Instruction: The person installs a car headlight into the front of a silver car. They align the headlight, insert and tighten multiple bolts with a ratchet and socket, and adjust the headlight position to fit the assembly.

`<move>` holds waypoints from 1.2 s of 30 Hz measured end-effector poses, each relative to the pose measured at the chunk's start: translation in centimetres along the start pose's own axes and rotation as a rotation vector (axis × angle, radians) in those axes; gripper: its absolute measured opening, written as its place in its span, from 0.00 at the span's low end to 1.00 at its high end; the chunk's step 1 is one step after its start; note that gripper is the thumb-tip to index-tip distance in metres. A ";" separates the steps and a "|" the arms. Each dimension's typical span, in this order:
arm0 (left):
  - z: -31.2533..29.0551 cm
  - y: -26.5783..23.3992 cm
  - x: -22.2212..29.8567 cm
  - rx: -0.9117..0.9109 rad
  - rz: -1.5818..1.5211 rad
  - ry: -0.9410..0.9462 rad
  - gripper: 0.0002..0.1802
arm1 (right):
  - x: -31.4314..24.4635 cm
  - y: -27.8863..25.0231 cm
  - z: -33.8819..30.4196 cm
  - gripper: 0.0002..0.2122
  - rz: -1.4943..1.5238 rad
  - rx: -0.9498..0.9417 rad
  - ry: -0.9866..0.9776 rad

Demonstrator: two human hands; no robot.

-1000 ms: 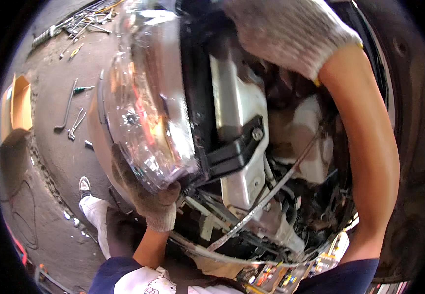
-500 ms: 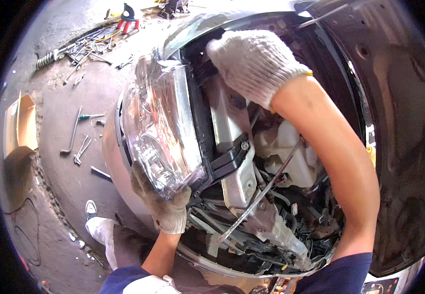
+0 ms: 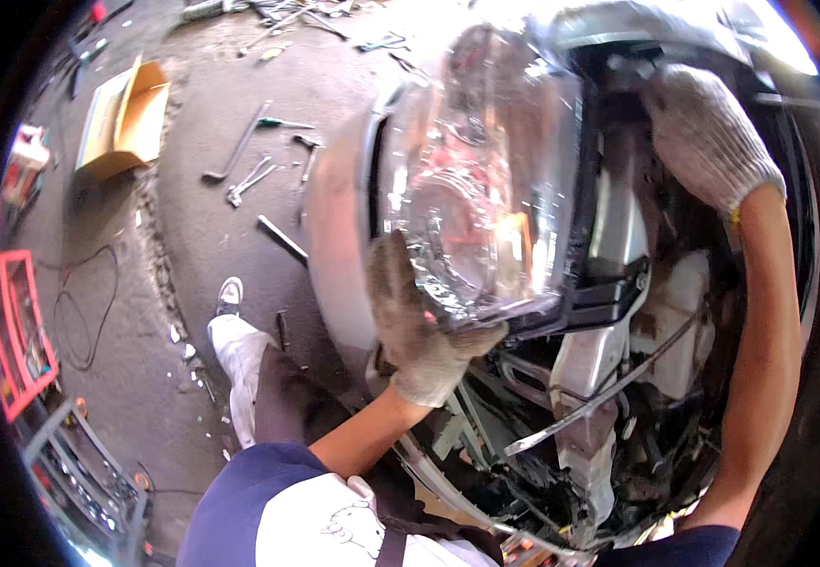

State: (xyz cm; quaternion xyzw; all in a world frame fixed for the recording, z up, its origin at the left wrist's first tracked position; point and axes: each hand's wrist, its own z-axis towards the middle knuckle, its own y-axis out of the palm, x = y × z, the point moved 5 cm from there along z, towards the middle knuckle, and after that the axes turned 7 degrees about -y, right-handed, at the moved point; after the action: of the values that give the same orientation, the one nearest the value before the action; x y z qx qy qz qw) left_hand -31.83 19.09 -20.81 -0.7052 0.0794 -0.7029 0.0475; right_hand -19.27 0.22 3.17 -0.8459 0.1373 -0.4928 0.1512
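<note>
A car headlight point(image 3: 471, 213) with a clear lens, partly wrapped in shiny film, sits at the front corner of a car. My left hand point(image 3: 419, 326), in a grey knit glove, cups its lower end, fingers along the lens and thumb at the bottom edge. Behind the headlight's far end, my gloved right hand point(image 3: 707, 137) reaches into the engine bay beside the fender. Its fingertips are hidden, so I cannot see what they touch. A black bracket point(image 3: 604, 307) joins the headlight's inner side near the silver metal support point(image 3: 585, 364).
A thin rod point(image 3: 608, 397) slants across the engine bay. On the floor at left lie wrenches point(image 3: 251, 180), a green-handled screwdriver point(image 3: 282, 124) and a metal bar point(image 3: 282, 238). Farther left are an open cardboard box point(image 3: 121, 123) and a red frame point(image 3: 17, 331).
The view has swung left, so the car appears farther right and more floor shows. My left hand's fingers look straighter against the headlight; my right hand stays by its far end.
</note>
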 end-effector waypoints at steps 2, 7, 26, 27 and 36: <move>0.3 0.1 0.7 0.005 0.042 -0.016 0.76 | 1.9 0.1 0.2 0.12 0.278 -0.047 0.169; 1.0 -1.2 0.5 0.117 0.068 0.035 0.75 | -0.5 -3.4 0.5 0.07 0.210 0.200 0.220; 0.6 -0.5 0.0 0.078 0.048 0.097 0.70 | 0.1 -2.0 1.7 0.11 -0.093 -0.072 -0.342; 0.6 -0.4 0.6 0.069 0.005 0.071 0.70 | 0.6 -2.6 1.4 0.10 0.093 -0.068 -0.175; 0.6 -1.3 0.9 0.072 0.084 0.043 0.71 | 2.0 0.3 -5.2 0.16 0.820 0.077 0.565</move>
State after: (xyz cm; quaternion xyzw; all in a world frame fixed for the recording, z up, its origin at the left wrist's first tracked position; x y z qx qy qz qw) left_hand -31.21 20.16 -19.70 -0.6839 0.0843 -0.7176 0.1006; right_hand -22.87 -1.41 7.06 -0.5495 0.4761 -0.6072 0.3204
